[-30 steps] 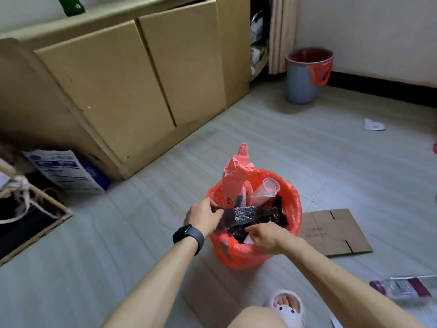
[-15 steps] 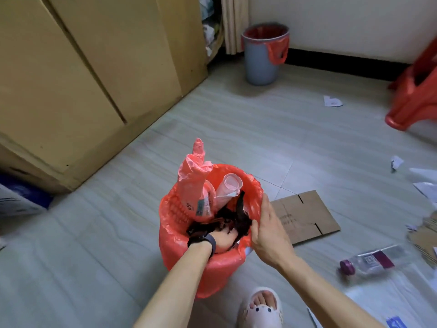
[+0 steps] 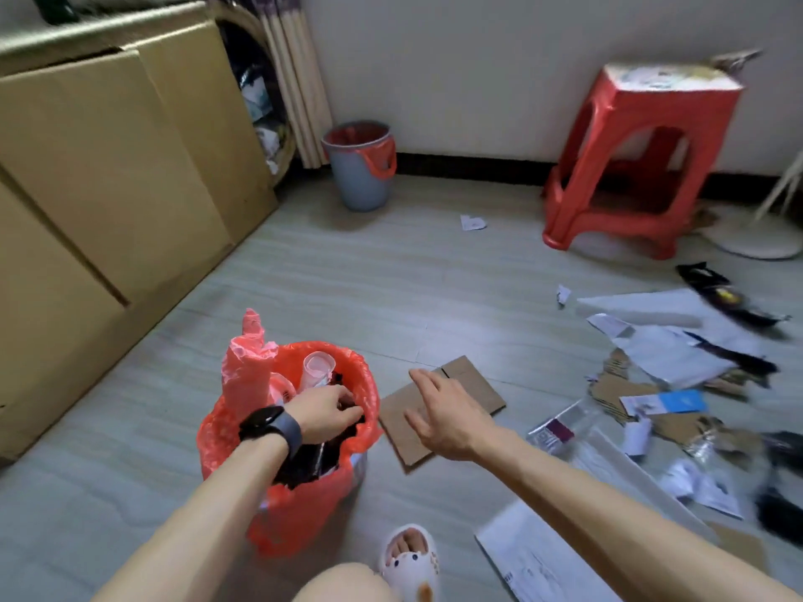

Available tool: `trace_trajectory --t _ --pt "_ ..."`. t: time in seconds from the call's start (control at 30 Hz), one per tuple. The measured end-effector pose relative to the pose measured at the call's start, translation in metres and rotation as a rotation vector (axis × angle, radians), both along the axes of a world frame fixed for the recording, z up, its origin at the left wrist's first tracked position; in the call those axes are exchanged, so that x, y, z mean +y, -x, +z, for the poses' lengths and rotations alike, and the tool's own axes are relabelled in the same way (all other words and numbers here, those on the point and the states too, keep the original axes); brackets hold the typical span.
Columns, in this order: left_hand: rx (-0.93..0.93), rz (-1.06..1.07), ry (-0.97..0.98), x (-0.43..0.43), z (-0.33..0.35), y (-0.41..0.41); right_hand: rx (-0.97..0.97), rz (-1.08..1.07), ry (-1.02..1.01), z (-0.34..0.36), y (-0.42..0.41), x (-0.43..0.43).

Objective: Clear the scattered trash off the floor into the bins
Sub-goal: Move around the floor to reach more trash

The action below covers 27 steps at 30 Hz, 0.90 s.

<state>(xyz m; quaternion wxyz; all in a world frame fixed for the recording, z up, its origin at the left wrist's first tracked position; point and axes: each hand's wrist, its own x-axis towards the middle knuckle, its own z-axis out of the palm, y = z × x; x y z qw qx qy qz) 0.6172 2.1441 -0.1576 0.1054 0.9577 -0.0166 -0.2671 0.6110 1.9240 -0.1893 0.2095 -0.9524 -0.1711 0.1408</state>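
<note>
A small bin lined with a red bag (image 3: pixel 295 514) stands on the floor just in front of me, stuffed with a clear cup, a pink bag and black plastic wrap (image 3: pixel 304 464). My left hand (image 3: pixel 323 412), with a dark watch on the wrist, reaches into the bin, its fingers curled down on the black wrap. To the right of the bin, my right hand (image 3: pixel 447 414) hovers open with fingers spread over a flat piece of cardboard (image 3: pixel 476 382). A second bin (image 3: pixel 360 180), grey with a red liner, stands by the far wall.
Scattered trash covers the floor at right: white mailer bags (image 3: pixel 669 345), torn cardboard, a plastic bottle (image 3: pixel 552 432), black wrappers and paper scraps (image 3: pixel 471 222). A red stool (image 3: pixel 630 158) stands at the back right. Large cardboard boxes (image 3: pixel 108 167) line the left. My slippered foot (image 3: pixel 408 558) is beside the bin.
Both hands held the black wrap over the bin. My left hand has pushed it down inside. My right hand has let go and moved right, over the cardboard. The view has swung right.
</note>
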Motion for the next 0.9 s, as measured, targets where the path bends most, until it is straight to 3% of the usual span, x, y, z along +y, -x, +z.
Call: trace_trajectory --t 0.23,0.33,0.47,0.67,0.9 --pt "-0.14 -0.287 0.124 -0.149 0.095 -0.013 -0.04 -0.089 0.26 0.076 0.016 -0.167" --pt "-0.179 -0.38 0.155 -0.222 0.103 -0.015 -0.052 -0.245 0.311 0.1 0.028 -0.252" --pt "-0.171 -0.455 0.201 -0.312 0.078 -0.014 -0.04 -0.483 0.228 0.106 0.06 -0.346" --pt "-0.032 -0.584 0.143 -0.424 -0.027 0.0 0.104 -0.787 0.073 0.022 0.113 -0.446" --pt "0.055 -0.573 -0.035 -0.51 -0.147 -0.012 0.353 -0.876 0.057 -0.123 0.124 -0.486"
